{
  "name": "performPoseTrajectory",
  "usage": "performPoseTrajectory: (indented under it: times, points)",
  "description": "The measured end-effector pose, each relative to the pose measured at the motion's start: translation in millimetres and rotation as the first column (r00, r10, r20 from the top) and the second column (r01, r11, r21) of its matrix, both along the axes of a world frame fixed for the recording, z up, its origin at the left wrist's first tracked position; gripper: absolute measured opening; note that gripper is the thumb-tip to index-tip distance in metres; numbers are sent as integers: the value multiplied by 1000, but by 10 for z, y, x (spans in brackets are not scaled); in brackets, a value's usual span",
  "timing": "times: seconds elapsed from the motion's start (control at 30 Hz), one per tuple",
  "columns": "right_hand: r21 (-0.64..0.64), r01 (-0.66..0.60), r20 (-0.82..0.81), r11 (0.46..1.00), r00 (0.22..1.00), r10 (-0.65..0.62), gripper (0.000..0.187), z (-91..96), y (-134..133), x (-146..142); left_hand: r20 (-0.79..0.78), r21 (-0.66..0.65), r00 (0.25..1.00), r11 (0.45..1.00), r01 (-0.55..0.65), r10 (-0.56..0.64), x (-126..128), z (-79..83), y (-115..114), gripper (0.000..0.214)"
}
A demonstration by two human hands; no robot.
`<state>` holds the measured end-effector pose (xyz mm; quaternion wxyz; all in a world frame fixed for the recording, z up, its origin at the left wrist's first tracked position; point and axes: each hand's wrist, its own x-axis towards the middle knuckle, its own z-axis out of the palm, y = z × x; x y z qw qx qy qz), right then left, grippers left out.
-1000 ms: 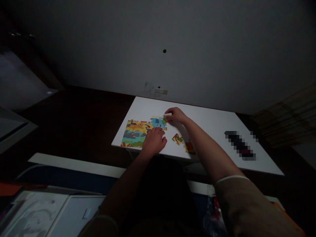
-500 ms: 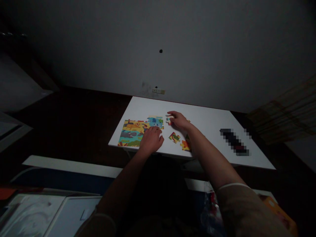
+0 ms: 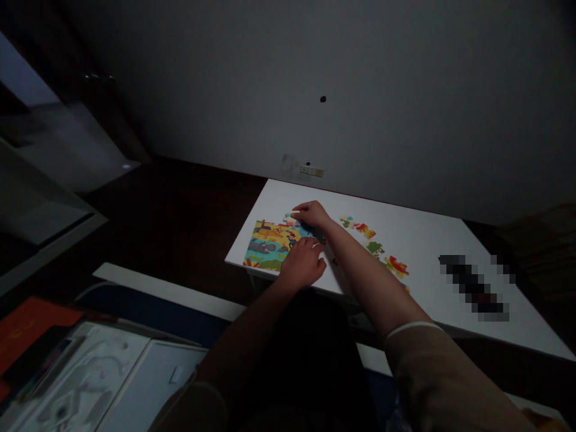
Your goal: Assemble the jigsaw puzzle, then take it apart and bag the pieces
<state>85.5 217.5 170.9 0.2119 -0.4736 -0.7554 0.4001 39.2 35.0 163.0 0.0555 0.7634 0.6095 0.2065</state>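
Observation:
A partly assembled jigsaw puzzle (image 3: 265, 247) with colourful animals lies at the left end of the white table (image 3: 418, 240). My left hand (image 3: 302, 263) rests on its right part, fingers laid out and thumb apart, covering some of the picture. Just beyond it, my right hand (image 3: 312, 216) pinches a pale puzzle piece (image 3: 289, 219) at the puzzle's upper edge. Whether that piece is seated or only touching, I cannot tell. Loose puzzle pieces (image 3: 362, 229) lie to the right of my right hand, and more loose pieces (image 3: 396, 265) lie past my right forearm.
A pixelated dark object (image 3: 474, 288) lies toward the table's right end. Behind the table stands a grey wall with a socket strip (image 3: 311, 171). At lower left, near my left arm, are an open white case (image 3: 121, 384) and an orange item (image 3: 33, 330).
My right hand has carried the piece from right of the puzzle leftward to its upper edge. The left hand stays on the puzzle. The camera view has turned to the left.

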Motion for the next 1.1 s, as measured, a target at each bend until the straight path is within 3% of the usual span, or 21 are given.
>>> performPoseTrajectory:
  times: [0.4, 0.67, 0.93, 1.1]
  points:
    - [126, -33, 161, 992, 987, 13, 25, -84, 41, -15, 24, 0, 1000, 1000, 5, -5, 2, -6, 4, 30]
    - [275, -141, 337, 951, 941, 42, 17, 57, -27, 6, 22, 5, 1000, 1000, -4, 4, 0, -1, -8, 28]
    - [366, -422, 439, 829, 864, 246, 24, 55, -250, 259, 17, 13, 1000, 1000, 2, -3, -3, -3, 0, 26]
    - [350, -335, 415, 875, 893, 176, 35, 126, -274, 572, 23, 27, 999, 999, 22, -23, -7, 1, 5, 27]
